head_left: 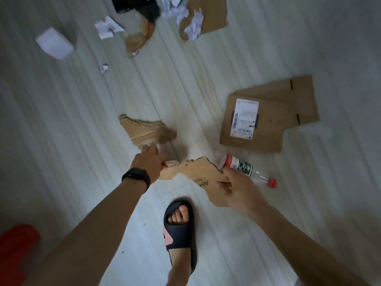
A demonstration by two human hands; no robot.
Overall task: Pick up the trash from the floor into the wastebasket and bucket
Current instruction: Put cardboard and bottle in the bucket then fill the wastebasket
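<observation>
head view: looking down at a pale floor (82,120) strewn with trash. the right hand (239,190) grips a torn cardboard piece (198,172) by its right end, thumb on top and fingers curled underneath. the left hand (150,159), with a black wristband (136,178) on its wrist, lies over the left end of the same piece. its fingers point toward a second torn cardboard scrap (144,131) just beyond, and i cannot tell whether it is gripping. a clear plastic bottle (247,170) with a red cap lies on the floor just beyond the right hand. further right is a flattened cardboard box (268,120) with a white shipping label. at the far end are crumpled white paper (193,23) on more cardboard, a brown paper bag (140,38), paper scraps (107,27) and a white box (54,43). a foot in a black slide sandal (179,230) stands near the hands. a blurred red object (16,250) sits at the lower left edge.
</observation>
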